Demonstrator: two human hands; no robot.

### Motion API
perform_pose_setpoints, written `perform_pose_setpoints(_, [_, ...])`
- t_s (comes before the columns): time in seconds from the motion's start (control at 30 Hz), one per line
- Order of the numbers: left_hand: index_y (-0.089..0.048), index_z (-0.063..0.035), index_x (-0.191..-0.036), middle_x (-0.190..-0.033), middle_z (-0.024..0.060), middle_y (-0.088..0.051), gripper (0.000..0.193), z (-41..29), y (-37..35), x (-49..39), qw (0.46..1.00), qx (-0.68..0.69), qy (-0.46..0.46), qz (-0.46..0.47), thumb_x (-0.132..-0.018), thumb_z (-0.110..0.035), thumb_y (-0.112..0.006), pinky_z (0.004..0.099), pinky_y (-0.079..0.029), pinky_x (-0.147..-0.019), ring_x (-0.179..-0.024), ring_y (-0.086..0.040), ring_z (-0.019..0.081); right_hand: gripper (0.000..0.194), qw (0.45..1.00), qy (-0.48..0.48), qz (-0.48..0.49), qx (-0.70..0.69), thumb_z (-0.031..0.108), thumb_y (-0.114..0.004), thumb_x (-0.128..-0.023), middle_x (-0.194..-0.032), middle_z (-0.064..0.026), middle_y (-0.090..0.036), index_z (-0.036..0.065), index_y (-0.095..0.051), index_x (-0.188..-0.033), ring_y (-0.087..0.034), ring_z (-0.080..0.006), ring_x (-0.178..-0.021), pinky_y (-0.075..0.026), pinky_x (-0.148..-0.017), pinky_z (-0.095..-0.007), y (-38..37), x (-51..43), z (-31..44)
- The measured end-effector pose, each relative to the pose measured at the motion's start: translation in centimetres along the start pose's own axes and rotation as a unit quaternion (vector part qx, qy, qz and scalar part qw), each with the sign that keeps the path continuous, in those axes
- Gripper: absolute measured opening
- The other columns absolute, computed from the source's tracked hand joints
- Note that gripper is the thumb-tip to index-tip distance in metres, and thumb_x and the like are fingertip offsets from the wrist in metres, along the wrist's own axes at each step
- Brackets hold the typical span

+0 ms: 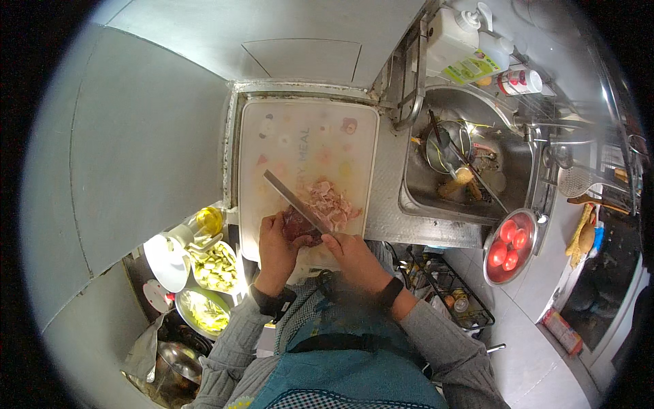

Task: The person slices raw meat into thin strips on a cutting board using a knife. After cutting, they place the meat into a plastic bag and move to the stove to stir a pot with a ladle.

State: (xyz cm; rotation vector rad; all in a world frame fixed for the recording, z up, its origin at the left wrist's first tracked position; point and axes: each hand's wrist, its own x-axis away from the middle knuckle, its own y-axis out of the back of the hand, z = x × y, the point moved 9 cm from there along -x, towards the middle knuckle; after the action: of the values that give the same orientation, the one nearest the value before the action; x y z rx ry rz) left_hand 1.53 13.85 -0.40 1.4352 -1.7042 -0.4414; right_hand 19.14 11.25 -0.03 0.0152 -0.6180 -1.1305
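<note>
My left hand (pixel 277 250) grips a dark red chunk of raw meat (pixel 296 225) against a white plastic cutting board (pixel 276 128). In my right hand (pixel 352 253) is the handle of a knife; its blade (pixel 294 198) slants up and left across the top of the meat. Just right of the blade lies a pile of pale pink sliced meat (pixel 331 204) on the board. My right hand hides the knife's handle, and my left fingers cover part of the chunk.
Right of the board, a steel sink (pixel 470 204) holds a pot and utensils. A metal bowl of tomatoes (pixel 535 260) perches by its corner. At left stand a bowl of chopped green vegetable (pixel 217 266), a bowl of shredded vegetable (pixel 204 312) and an oil bottle (pixel 208 221).
</note>
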Motion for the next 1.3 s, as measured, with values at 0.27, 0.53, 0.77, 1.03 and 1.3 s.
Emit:
perform_pose_setpoints(0.27, [-0.063,0.0005,-0.117,-0.106,0.0179,-0.06,0.049,-0.2,0.1,0.4,0.999,-0.006,-0.027,-0.035,-0.075,-0.011,-0.086,0.0426,-0.052,-0.085,-0.099,-0.062,0.0346,0.045,0.992,0.118,-0.051,0.0,0.037,-0.046,-0.108,-0.096,-0.0312,-0.063,-0.006,-0.058,-0.114,-0.06,-0.05,-0.091,-0.048,-0.076,-0.0539,0.2,-1.8,2.2])
perform_pose_setpoints(0.53, [-0.064,-0.0015,-0.111,-0.105,0.0166,-0.06,0.046,-0.4,0.0,0.9,0.999,-0.007,-0.029,-0.03,-0.072,-0.012,-0.088,0.0422,-0.052,-0.082,-0.095,-0.062,0.0337,0.052,0.99,-0.058,0.125,0.028,0.04,-0.046,-0.107,-0.116,-0.0324,-0.061,-0.005,-0.053,-0.132,-0.062,-0.049,-0.098,-0.051,-0.074,-0.0558,-1.0,1.3,-1.5])
perform_pose_setpoints(0.77, [-0.061,0.004,-0.125,-0.114,0.0209,-0.06,0.064,0.8,-0.5,0.1,1.0,-0.005,-0.012,-0.007,-0.072,-0.018,-0.088,0.0449,-0.052,-0.088,-0.104,-0.061,0.04,0.051,0.999,0.037,-0.02,0.033,0.04,-0.048,-0.107,-0.085,-0.0306,-0.065,-0.007,-0.065,-0.096,-0.062,-0.0509,-0.082,-0.047,-0.074,-0.0553,-0.1,0.1,0.7])
perform_pose_setpoints(1.03, [-0.064,0.0021,-0.118,-0.111,0.0218,-0.061,0.059,0.2,0.0,-0.3,1.0,0.001,-0.025,-0.016,-0.07,-0.022,-0.09,0.0456,-0.052,-0.086,-0.101,-0.062,0.0405,0.06,0.998,0.003,0.028,0.064,0.047,-0.045,-0.107,-0.099,-0.0332,-0.064,-0.01,-0.058,-0.115,-0.063,-0.0502,-0.091,-0.05,-0.077,-0.0558,-1.0,-1.7,-0.6])
perform_pose_setpoints(1.3, [-0.069,-0.0008,-0.108,-0.098,0.015,-0.064,0.044,0.0,0.0,-0.5,0.999,-0.018,-0.038,-0.008,-0.073,-0.019,-0.089,0.0404,-0.053,-0.081,-0.09,-0.065,0.0316,0.057,0.992,0.091,-0.082,0.039,0.045,-0.041,-0.109,-0.085,-0.0305,-0.064,-0.008,-0.062,-0.104,-0.063,-0.0497,-0.081,-0.049,-0.074,-0.0564,0.0,-1.5,1.2])
